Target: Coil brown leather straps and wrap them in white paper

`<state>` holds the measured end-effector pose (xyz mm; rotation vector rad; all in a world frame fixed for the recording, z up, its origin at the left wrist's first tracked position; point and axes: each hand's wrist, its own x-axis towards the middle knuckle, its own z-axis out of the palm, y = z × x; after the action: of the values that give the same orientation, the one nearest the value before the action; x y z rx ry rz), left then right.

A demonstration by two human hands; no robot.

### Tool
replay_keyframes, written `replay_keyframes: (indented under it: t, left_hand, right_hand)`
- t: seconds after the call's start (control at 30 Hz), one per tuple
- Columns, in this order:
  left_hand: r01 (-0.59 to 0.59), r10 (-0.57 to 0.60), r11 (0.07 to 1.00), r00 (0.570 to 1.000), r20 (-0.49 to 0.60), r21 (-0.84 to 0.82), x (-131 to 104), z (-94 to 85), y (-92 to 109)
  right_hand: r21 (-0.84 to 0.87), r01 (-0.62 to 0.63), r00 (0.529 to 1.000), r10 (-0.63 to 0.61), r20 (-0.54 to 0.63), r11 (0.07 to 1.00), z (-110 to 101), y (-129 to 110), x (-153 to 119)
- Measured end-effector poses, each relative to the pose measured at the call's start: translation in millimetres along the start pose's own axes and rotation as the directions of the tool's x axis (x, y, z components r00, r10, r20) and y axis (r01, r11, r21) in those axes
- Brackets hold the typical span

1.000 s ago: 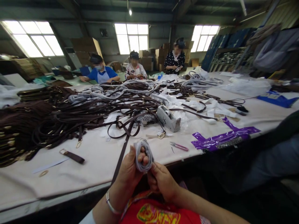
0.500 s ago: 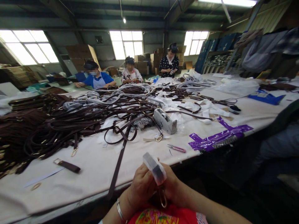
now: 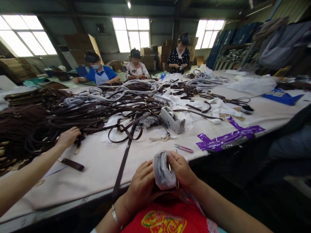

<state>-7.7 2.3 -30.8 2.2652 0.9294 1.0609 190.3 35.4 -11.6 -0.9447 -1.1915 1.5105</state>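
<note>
Between my two hands, above the red cloth on my lap, is a coiled strap [image 3: 161, 173] wrapped in thin grey-white material, with a gold metal ring showing at its side. My right hand [image 3: 181, 169] grips its right side, thumb and fingers around the top edge. My left hand [image 3: 142, 181], with a silver bangle at its wrist, is closed against the left side, its lower fingers partly hidden. Beyond my hands, pink-handled thread snips [image 3: 184, 148] lie near the table edge. A dark brown strap [image 3: 124, 161] hangs over that edge to the left.
Another person's hand [image 3: 69, 137] reaches in from the left over a pile of brown straps [image 3: 97, 116]. A grey tape dispenser [image 3: 172, 120] stands mid-table. Purple tape [image 3: 230, 136] covers part of the right edge. Several people work across the table.
My hands have turned the wrapped strap so its coiled loop shows, and my right hand has moved up its side. Another person's arm has come in from the left.
</note>
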Motion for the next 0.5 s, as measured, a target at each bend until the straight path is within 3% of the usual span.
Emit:
replay_keyframes:
  t: [0.03,0.1,0.13,0.23,0.3,0.33,0.5]
  left_hand:
    - [0.135,-0.14,0.974,0.99,-0.012,-0.181,-0.8,-1.8,0.1]
    - [0.329,-0.365,0.788,0.93,0.035,-0.521,1.4,-4.4,1.9]
    - [0.399,-0.442,0.699,0.894,0.08,-0.594,4.3,-4.9,3.8]
    - [0.594,-0.608,0.64,0.779,0.152,-0.487,16.2,-4.1,12.2]
    - [0.687,-0.693,0.614,0.705,0.151,-0.39,22.4,-1.6,18.7]
    - [0.7,-0.712,0.6,0.688,0.138,-0.387,24.0,0.2,21.7]
    - [0.676,-0.75,0.547,0.658,0.071,-0.493,19.8,9.3,28.1]
  right_hand:
    - [-0.223,0.105,0.994,-0.103,0.018,0.969,-4.5,-1.2,-1.4]
    - [-0.556,0.283,0.958,-0.253,0.132,0.782,-9.5,1.2,-3.8]
    - [-0.647,0.341,0.939,-0.282,0.197,0.682,-9.9,4.4,-4.7]
    - [-0.754,0.414,0.91,-0.259,0.324,0.51,-7.0,17.2,-6.2]
    - [-0.759,0.433,0.901,-0.239,0.361,0.486,-6.2,23.5,-6.4]
    - [-0.752,0.441,0.897,-0.234,0.374,0.49,-6.7,25.0,-6.5]
    - [-0.753,0.375,0.923,-0.137,0.361,0.541,-8.2,18.9,-11.6]
